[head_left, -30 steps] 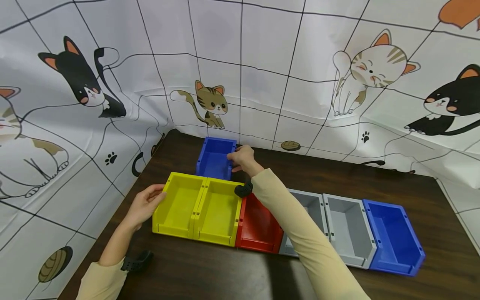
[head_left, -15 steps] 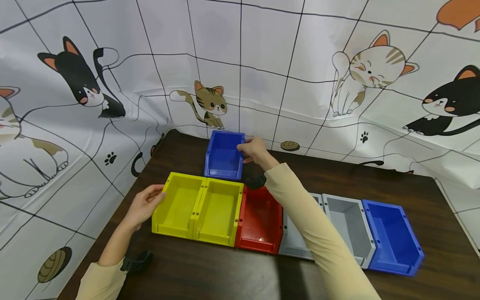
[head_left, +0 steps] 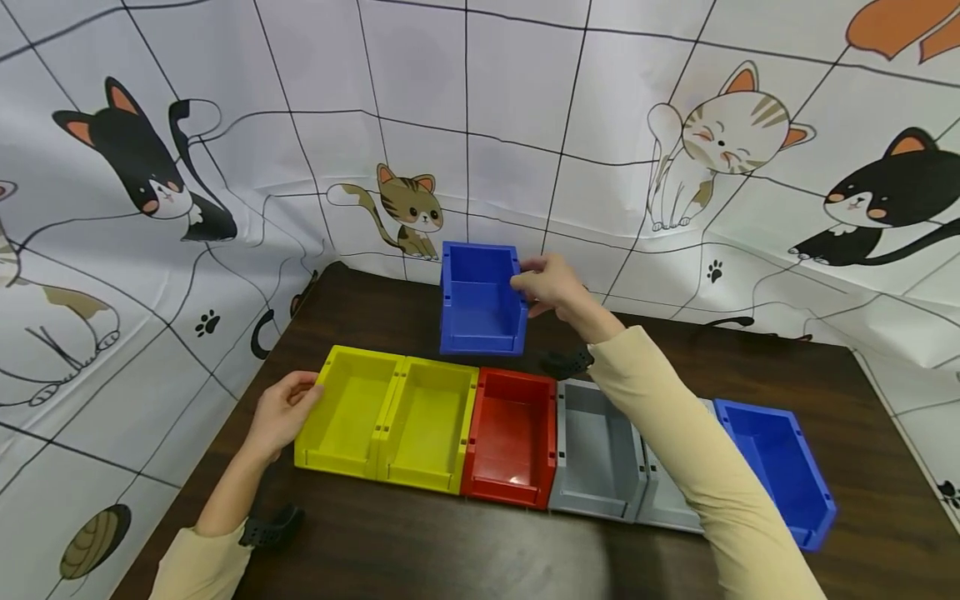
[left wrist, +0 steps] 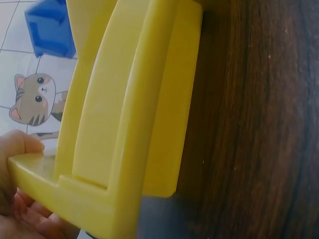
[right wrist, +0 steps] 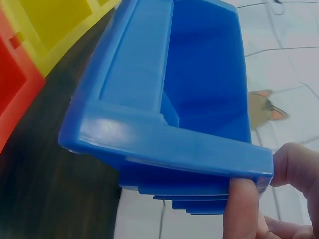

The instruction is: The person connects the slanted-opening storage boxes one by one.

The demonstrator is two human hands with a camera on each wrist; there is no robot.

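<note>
My right hand (head_left: 558, 287) pinches the right wall of a blue storage bin (head_left: 483, 304), which it holds up behind the row of bins. In the right wrist view the thumb and fingers (right wrist: 241, 206) grip the rim of this blue bin (right wrist: 209, 74), and its inside shows bare. At the left end of the row, my left hand (head_left: 279, 414) grips the outer side of a yellow bin (head_left: 348, 408). The left wrist view shows the thumb (left wrist: 22, 144) over that bin's rim, with the other fingers partly hidden outside its wall.
Side by side with the yellow bin stand a second yellow bin (head_left: 427, 427), a red bin (head_left: 513, 433), two grey bins (head_left: 600, 446) and another blue bin (head_left: 776, 467). My right forearm covers part of the row. Behind the dark wooden table (head_left: 420, 542) hangs a cat-print sheet (head_left: 525, 183).
My right hand has lifted the blue bin and carried it to the right, from behind the yellow bins to behind the red one. The left hand stays on the yellow bin.
</note>
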